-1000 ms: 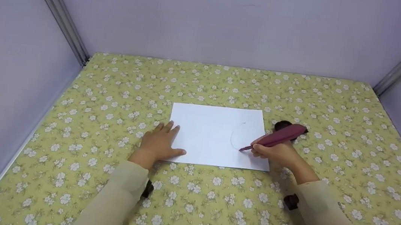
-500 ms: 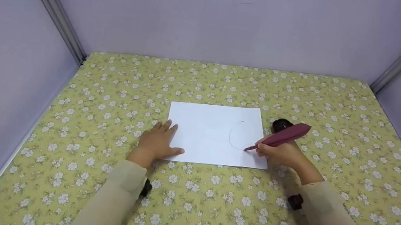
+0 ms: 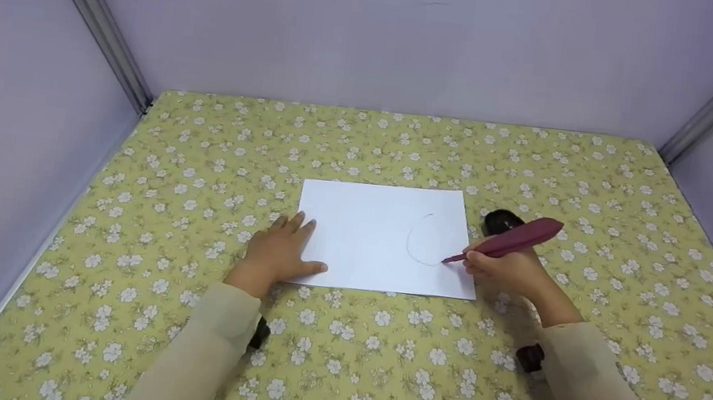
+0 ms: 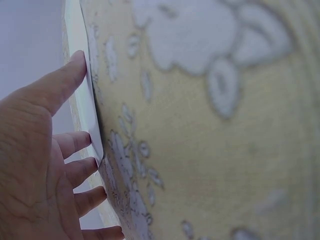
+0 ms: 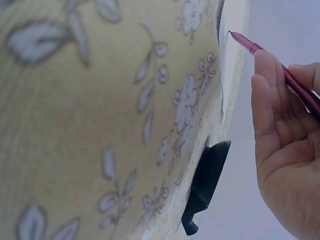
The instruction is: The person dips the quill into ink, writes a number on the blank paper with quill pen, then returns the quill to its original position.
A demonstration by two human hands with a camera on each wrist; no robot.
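Observation:
A sheet of white paper [image 3: 365, 241] lies on the flowered cloth, a thin curved line on its right half. My left hand [image 3: 277, 250] rests spread at its lower left, thumb over the front edge. The left wrist view shows that hand [image 4: 35, 155] with its fingers apart at the paper's edge [image 4: 90, 112]. My right hand [image 3: 506, 271] pinches a dark red feather-shaped pen [image 3: 516, 238], its tip at the lower end of the curve. The right wrist view shows the pen's slim barrel [image 5: 255, 48] between thumb and fingers; the plume is outside that view.
Just beyond my right hand a glossy black object [image 3: 500, 222] stands beside the paper, partly hidden by the pen; a dark object [image 5: 206, 180] also shows in the right wrist view. Pale panels [image 3: 374, 41] wall the table at the back and both sides.
The pen tip has moved right and slightly up over the paper, and the drawn curve has grown along its bottom. My left hand stays in place on the sheet.

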